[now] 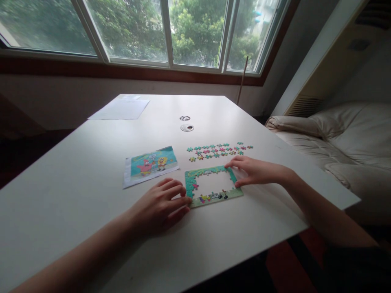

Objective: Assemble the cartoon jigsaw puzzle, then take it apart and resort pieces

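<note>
A partly assembled jigsaw puzzle [191,188] lies flat on the white table, its border pieces joined into a rectangle around a bare middle. My left hand [171,201] has curled fingers, with the index finger and thumb at the puzzle's near left corner. On the other side, my right hand [252,170] grips the puzzle's right edge, fingertips at the far corner and thumb lower down. Just beyond the puzzle, loose jigsaw pieces [216,155] are laid out in rows. Left of it rests a reference picture [152,165] of cartoon characters on white paper.
The white table [100,162] stretches toward the window. White sheets of paper [122,109] lie at its far left. Two round cable-hole covers [187,127] sit mid-table. A thin stick [242,79] leans by the far edge, and a cream sofa [351,134] stands right.
</note>
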`<state>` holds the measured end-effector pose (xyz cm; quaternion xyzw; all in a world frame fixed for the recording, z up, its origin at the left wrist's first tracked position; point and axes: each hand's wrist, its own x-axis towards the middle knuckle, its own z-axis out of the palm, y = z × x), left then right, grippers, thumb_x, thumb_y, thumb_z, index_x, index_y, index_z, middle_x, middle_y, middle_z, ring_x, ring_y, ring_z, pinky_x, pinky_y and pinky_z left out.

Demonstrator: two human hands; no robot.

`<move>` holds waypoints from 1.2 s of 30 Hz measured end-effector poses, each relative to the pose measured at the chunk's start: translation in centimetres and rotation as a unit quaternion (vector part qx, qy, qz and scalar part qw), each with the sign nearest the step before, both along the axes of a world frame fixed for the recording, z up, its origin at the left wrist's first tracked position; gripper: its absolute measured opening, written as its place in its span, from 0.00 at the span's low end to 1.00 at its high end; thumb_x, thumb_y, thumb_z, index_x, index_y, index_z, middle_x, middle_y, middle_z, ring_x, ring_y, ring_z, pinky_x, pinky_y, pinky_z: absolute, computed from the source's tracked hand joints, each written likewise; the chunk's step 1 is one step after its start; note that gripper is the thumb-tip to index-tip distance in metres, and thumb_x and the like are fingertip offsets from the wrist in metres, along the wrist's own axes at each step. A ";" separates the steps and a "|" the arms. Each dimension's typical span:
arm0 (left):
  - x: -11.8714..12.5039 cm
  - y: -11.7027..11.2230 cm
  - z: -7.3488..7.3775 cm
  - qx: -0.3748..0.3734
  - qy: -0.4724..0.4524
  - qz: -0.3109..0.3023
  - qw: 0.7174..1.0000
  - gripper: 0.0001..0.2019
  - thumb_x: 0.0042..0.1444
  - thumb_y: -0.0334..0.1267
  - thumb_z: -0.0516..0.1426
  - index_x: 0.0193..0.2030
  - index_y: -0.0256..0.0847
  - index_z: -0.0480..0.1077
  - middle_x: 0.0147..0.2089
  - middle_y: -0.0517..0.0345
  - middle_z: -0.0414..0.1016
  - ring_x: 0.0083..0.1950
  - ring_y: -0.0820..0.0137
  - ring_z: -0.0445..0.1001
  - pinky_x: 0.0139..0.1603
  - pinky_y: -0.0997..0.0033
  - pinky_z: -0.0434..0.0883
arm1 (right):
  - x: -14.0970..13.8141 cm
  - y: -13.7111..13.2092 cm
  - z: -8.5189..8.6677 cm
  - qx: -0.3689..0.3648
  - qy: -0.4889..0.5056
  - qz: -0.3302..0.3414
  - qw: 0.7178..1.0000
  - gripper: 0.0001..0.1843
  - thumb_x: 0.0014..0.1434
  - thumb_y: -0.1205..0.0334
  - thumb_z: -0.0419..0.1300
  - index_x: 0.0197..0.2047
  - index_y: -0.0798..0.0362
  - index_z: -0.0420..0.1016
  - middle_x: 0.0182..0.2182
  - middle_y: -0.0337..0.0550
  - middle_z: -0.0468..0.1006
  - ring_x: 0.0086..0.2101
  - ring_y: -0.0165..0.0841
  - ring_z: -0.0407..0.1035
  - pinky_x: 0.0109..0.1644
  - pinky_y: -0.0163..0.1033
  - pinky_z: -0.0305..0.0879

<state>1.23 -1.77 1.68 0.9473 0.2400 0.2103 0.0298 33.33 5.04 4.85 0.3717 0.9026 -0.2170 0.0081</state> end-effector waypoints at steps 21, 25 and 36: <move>0.3 -0.2 -0.5 0.019 0.012 -0.005 1.000 0.10 0.56 0.33 0.53 0.44 0.41 0.68 0.37 0.53 0.70 0.39 0.66 0.68 0.44 0.62 0.67 | -0.1 -0.1 0.0 -0.006 0.002 -0.010 1.000 0.35 0.49 0.43 0.60 0.57 0.51 0.62 0.51 0.50 0.63 0.52 0.41 0.58 0.57 0.44 0.55; 0.3 0.0 -0.5 0.031 0.008 0.015 0.999 0.09 0.56 0.32 0.53 0.44 0.41 0.68 0.37 0.53 0.71 0.40 0.66 0.69 0.43 0.63 0.68 | 0.0 -0.1 -0.1 -0.008 0.006 -0.010 1.000 0.35 0.49 0.43 0.59 0.57 0.51 0.62 0.51 0.49 0.63 0.52 0.40 0.58 0.57 0.44 0.54; 0.4 0.1 -0.1 0.032 0.032 0.036 0.998 0.12 0.58 0.34 0.51 0.48 0.42 0.68 0.45 0.49 0.69 0.45 0.64 0.68 0.45 0.61 0.68 | 0.1 0.0 -0.1 -0.018 0.010 -0.013 1.000 0.36 0.49 0.43 0.59 0.57 0.51 0.62 0.52 0.49 0.62 0.53 0.41 0.57 0.58 0.44 0.53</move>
